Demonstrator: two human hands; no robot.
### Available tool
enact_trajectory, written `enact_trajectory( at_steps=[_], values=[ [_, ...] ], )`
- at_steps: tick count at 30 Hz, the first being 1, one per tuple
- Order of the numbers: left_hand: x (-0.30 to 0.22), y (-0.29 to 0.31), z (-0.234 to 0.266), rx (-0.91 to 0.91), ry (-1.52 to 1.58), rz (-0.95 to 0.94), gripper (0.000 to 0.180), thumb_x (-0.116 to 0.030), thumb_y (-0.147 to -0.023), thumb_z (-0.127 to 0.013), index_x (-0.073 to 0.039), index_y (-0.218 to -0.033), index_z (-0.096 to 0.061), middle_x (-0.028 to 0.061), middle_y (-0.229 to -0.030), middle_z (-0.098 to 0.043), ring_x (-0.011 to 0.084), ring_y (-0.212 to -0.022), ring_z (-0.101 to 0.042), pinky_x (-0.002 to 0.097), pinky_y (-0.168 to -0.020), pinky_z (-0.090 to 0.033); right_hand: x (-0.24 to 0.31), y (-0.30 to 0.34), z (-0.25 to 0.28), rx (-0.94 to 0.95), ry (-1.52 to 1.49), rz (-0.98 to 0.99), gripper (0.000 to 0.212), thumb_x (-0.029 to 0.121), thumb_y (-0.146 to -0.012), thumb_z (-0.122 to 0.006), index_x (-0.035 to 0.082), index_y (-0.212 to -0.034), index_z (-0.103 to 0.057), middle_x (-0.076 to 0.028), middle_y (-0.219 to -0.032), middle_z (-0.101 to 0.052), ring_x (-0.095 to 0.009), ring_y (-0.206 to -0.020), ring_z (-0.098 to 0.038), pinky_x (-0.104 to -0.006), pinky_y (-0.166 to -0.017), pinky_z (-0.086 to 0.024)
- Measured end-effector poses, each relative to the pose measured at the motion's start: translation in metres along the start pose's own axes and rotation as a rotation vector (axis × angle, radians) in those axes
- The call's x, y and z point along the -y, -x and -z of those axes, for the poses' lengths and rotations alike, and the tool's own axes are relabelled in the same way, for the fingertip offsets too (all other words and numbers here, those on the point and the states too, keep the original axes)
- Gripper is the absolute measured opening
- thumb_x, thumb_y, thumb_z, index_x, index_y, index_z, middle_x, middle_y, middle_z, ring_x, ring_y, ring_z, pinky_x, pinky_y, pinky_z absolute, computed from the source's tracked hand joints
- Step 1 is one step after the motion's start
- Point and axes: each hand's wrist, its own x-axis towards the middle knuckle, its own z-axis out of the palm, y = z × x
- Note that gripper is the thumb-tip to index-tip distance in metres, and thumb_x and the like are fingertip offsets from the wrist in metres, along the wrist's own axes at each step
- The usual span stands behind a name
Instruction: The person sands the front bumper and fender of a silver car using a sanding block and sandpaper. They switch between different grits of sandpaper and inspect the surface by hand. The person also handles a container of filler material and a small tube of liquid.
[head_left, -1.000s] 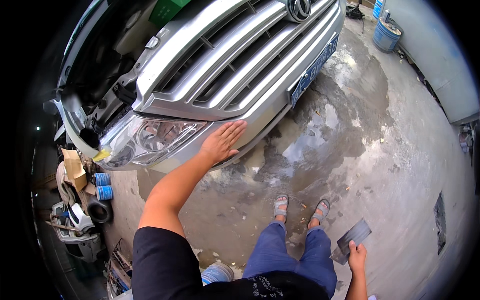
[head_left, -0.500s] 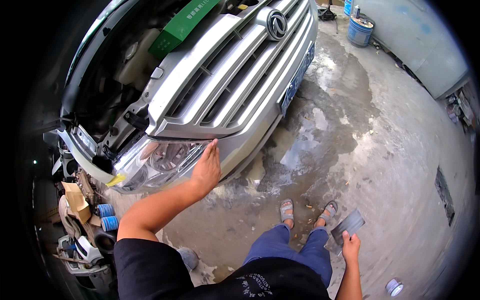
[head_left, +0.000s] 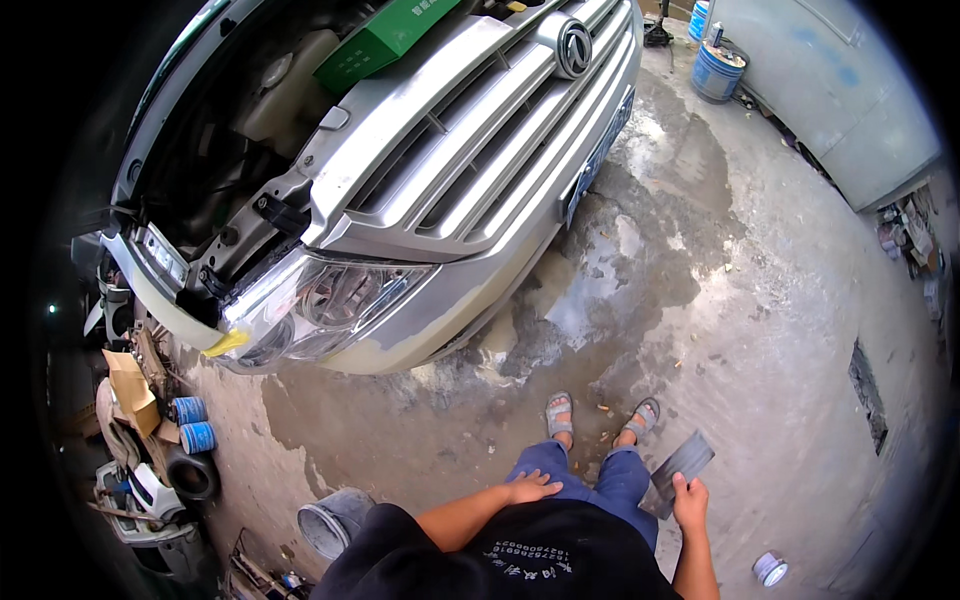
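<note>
1. dark grey sheet [head_left: 683, 463] was in the right hand [head_left: 690, 502], just beside the blue trousers [head_left: 625, 482] and well apart from the silver bumper [head_left: 490, 280]. thumb and fingers pinched it near one edge only, so i judged that a loosened thumb could have dropped it; grit from the concrete floor [head_left: 800, 300] might then have stuck to its face.

2. left hand [head_left: 530, 487] lay against the front of the trousers, fingers a little spread, holding nothing that i could see. from my distant seat i couldn't tell whether it was dusty; if it was, that dust could have rubbed off there.

3. pale beige patch [head_left: 372, 358] on the bumper ran close along the clear headlight [head_left: 340, 295]. if the sheet was abrasive, which i couldn't confirm, a careless stroke could have scuffed the lens.

4. wet stain [head_left: 645, 250] spread over the floor ahead of the open sandals [head_left: 560, 413]. a step onto it could have slid, and the occupied hand would have been slow to catch a fall.

5. grey bucket [head_left: 348, 510] was near on the left, a white can [head_left: 771, 569] off to the right. i reckoned an unwatched backward step could have knocked either.
</note>
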Motion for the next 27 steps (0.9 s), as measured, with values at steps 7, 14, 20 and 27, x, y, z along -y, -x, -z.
enact_trajectory(
  at_steps=[7,14,20,27],
  values=[
    [0.010,0.105,-0.020,-0.007,0.220,-0.143,0.089,-0.070,-0.090,-0.030,-0.001,-0.146,-0.025,0.0218,-0.152,-0.019,0.0313,-0.144,-0.013,0.0412,-0.116,-0.011,0.003,-0.006,-0.003,-0.023,0.006,0.041,0.027,0.023,-0.090,-0.061,-0.002,-0.081,-0.059,-0.004,-0.063,-0.053,-0.011,-0.061,-0.046,-0.0317,-0.059,-0.042],
    [-0.050,0.178,0.118,-0.859,-0.517,0.111,0.063,-0.044,-0.093,-0.050,0.003,-0.135,-0.042,0.0245,-0.124,-0.056,0.0381,-0.119,-0.051,0.0436,-0.100,-0.041,-0.012,-0.013,-0.017,-0.043,-0.002,0.086,0.028,0.024,-0.090,-0.061,-0.002,-0.078,-0.057,-0.003,-0.062,-0.050,-0.011,-0.061,-0.044,-0.0317,-0.057,-0.040],
    [-0.076,0.151,0.263,-1.118,-1.357,0.057,0.074,-0.043,-0.091,-0.049,0.002,-0.144,-0.026,0.0188,-0.153,-0.019,0.0318,-0.143,-0.013,0.0432,-0.116,-0.010,-0.013,-0.007,-0.015,-0.020,-0.010,0.028,0.029,0.024,-0.092,-0.058,-0.002,-0.079,-0.057,-0.003,-0.062,-0.051,-0.011,-0.061,-0.044,-0.0313,-0.058,-0.040],
    [-0.062,0.131,0.280,-1.228,-1.345,0.349,0.076,-0.048,-0.094,-0.039,0.003,-0.146,-0.019,0.0163,-0.156,-0.009,0.0289,-0.146,-0.002,0.0416,-0.117,-0.001,-0.030,0.006,-0.027,-0.003,-0.048,0.007,0.028,0.025,-0.093,-0.057,-0.001,-0.084,-0.059,-0.003,-0.066,-0.055,-0.012,-0.064,-0.047,-0.0311,-0.061,-0.043]
  ],
)
